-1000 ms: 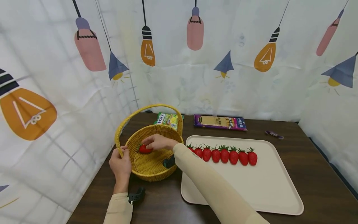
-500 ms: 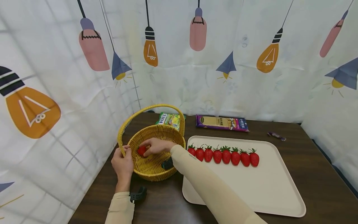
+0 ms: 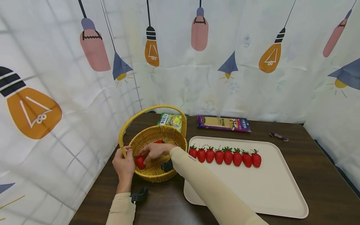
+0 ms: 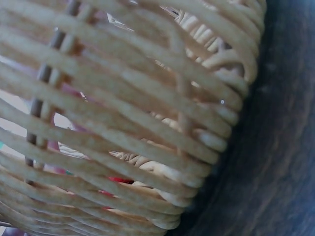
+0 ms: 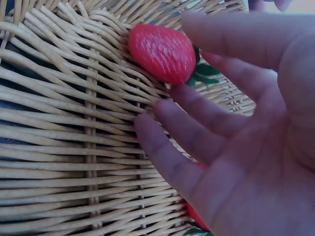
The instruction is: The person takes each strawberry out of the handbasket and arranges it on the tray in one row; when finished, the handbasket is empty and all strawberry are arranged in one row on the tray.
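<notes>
My left hand (image 3: 123,164) grips the yellow wicker basket (image 3: 157,178) where its arched handle (image 3: 121,142) meets the rim. Inside the basket, my right hand (image 3: 156,150) pinches a red strawberry (image 3: 140,162) low against the left wall. In the right wrist view, the strawberry (image 5: 162,53) lies against the weave, its green leaves by the thumb and index finger; the other fingers (image 5: 167,152) are spread. A second strawberry (image 3: 158,141) shows behind the right hand, partly hidden. The left wrist view is filled by the basket's woven wall (image 4: 113,118).
Right of the basket, a beige tray (image 3: 247,190) bears a row of several strawberries (image 3: 227,156). Behind stand a green candy bag (image 3: 172,121), a purple noodle pack (image 3: 224,123) and a small wrapped candy (image 3: 278,137). A patterned curtain (image 3: 180,78) borders the dark table (image 3: 163,206).
The right hand has moved the strawberry down and slightly left inside the basket, and the second strawberry has come into view behind it. The left hand stays on the handle.
</notes>
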### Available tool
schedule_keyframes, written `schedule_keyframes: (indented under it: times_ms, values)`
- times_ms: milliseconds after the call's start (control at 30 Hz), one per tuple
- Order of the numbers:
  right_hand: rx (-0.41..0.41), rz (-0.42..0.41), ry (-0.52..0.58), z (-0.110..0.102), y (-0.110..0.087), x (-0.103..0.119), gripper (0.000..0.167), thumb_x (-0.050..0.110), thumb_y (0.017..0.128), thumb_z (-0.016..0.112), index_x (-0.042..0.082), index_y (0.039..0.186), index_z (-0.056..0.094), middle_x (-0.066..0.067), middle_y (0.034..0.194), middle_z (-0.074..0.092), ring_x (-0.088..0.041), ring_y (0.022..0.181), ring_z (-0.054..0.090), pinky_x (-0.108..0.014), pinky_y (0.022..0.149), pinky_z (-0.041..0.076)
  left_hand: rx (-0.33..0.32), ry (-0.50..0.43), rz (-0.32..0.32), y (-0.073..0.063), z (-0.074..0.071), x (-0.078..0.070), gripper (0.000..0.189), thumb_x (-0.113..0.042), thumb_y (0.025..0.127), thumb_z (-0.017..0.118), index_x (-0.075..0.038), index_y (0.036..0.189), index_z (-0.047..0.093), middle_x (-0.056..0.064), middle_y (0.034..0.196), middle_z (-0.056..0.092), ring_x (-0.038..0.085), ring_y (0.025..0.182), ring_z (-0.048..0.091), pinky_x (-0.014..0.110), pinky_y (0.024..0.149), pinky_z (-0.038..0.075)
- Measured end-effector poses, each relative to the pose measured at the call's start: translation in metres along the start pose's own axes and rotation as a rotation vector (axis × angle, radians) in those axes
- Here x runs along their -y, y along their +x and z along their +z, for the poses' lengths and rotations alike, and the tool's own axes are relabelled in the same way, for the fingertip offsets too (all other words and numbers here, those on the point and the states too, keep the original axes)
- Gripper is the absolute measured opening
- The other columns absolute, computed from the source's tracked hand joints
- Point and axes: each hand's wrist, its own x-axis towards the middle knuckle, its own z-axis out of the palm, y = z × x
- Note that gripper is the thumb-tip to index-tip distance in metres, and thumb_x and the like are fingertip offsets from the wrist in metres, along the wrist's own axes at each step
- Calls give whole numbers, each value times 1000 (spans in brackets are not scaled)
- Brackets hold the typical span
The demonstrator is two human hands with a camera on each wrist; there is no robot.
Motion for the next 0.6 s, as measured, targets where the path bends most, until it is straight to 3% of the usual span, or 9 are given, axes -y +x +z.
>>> schedule_keyframes:
  times_ms: [267, 433, 600]
  values:
    - [167, -41, -16, 2, -2, 10, 54, 8, 83, 73, 7, 135, 57, 3, 118, 63, -7, 102, 59, -21, 84, 50, -2, -8, -2, 0, 0, -1, 25, -12, 94, 57, 3, 75, 63, 0, 91, 66, 3, 75, 52, 25, 61, 35]
    - [241, 4, 27, 6, -3, 12, 46, 2, 84, 71, 5, 129, 61, 0, 108, 66, -10, 92, 62, -23, 80, 52, -2, 2, -3, 0, 0, 0, 24, -12, 93, 56, 2, 75, 64, -2, 90, 65, 7, 67, 49, 24, 56, 33]
    - [257, 61, 69, 9, -3, 9, 35, -2, 84, 71, 8, 117, 66, -4, 96, 67, -15, 81, 64, -27, 75, 55, -3, 5, -4, 0, -1, 0, 22, -11, 93, 57, 1, 76, 65, -4, 89, 64, 11, 61, 45, 24, 54, 31]
